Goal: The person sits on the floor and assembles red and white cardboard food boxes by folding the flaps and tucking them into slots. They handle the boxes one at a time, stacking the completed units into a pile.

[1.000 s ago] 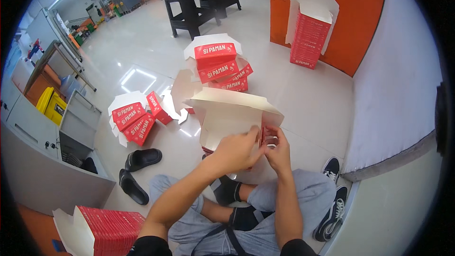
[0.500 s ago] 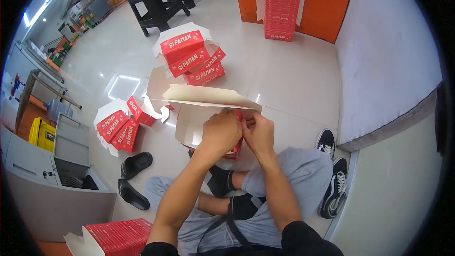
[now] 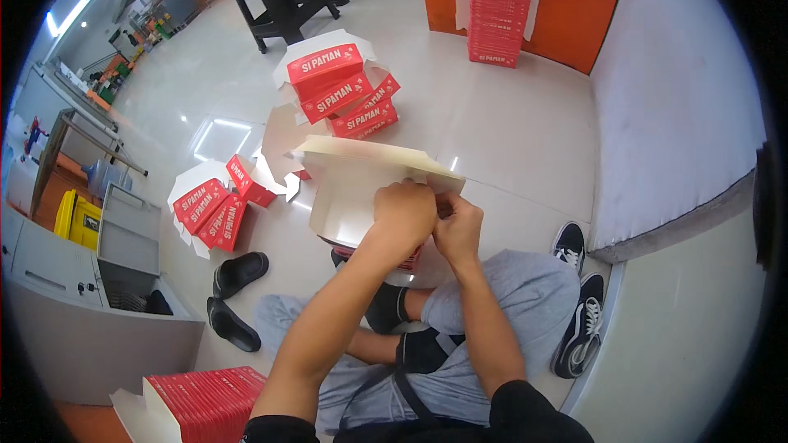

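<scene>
A red-and-white cardboard food box [image 3: 341, 197], pale inside, is propped partly folded before my crossed legs, its long back flap [image 3: 373, 149] standing up. My left hand [image 3: 406, 209] is closed at the box's right end, its fingers curled inside against the corner. Right beside it, my right hand [image 3: 458, 226] pinches the same corner from the outer side. My hands hide the corner's tabs. Below the box, the edges of flat red cardboard [image 3: 410, 262] show past my left wrist.
Folded boxes stand stacked [image 3: 349, 102] ahead and grouped [image 3: 209, 209] to the left. Flat-box stacks are at the far right [image 3: 497, 16] and lower left [image 3: 205, 402]. Black slippers [image 3: 238, 275] lie left, sneakers [image 3: 581, 320] right beside the wall. Black stools [image 3: 283, 4] stand farther back.
The back flap leans farther away and more of the box's inside shows. The red panel between my hands is no longer visible. Both hands have shifted slightly right with the corner.
</scene>
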Action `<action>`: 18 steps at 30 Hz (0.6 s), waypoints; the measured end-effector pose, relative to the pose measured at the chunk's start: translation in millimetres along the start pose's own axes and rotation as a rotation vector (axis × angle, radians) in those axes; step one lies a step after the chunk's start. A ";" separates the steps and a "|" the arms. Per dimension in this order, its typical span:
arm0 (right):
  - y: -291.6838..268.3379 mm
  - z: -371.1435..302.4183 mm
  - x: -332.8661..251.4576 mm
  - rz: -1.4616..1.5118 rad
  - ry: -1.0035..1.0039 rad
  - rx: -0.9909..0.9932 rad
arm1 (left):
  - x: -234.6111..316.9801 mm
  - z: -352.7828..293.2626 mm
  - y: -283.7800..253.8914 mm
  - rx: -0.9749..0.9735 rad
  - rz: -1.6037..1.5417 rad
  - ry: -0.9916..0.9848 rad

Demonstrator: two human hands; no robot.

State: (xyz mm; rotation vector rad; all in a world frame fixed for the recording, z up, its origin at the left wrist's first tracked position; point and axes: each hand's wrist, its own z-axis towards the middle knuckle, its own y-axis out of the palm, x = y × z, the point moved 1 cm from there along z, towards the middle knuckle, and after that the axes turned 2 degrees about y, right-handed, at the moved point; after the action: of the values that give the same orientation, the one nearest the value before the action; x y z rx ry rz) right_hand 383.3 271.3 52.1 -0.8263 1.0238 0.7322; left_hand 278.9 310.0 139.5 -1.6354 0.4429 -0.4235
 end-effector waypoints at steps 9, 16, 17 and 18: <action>-1.8 -4.3 3.9 0.007 0.121 -0.013 | -0.7 -18.5 22.2 0.105 -0.158 -0.050; -6.3 -7.9 5.0 0.010 0.106 -0.018 | 5.0 -37.2 22.9 0.123 -0.251 -0.080; -3.0 -6.3 4.7 0.021 0.104 -0.015 | 4.5 -37.4 24.4 0.139 -0.248 -0.087; -1.4 -6.0 4.1 0.031 0.083 -0.007 | 5.9 -36.3 27.8 0.155 -0.245 -0.094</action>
State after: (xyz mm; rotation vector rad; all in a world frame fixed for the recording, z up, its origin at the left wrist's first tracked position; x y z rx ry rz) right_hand 383.3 266.1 46.8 -0.8546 1.1108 0.7333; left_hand 264.1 273.3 115.8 -1.5557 0.1349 -0.5475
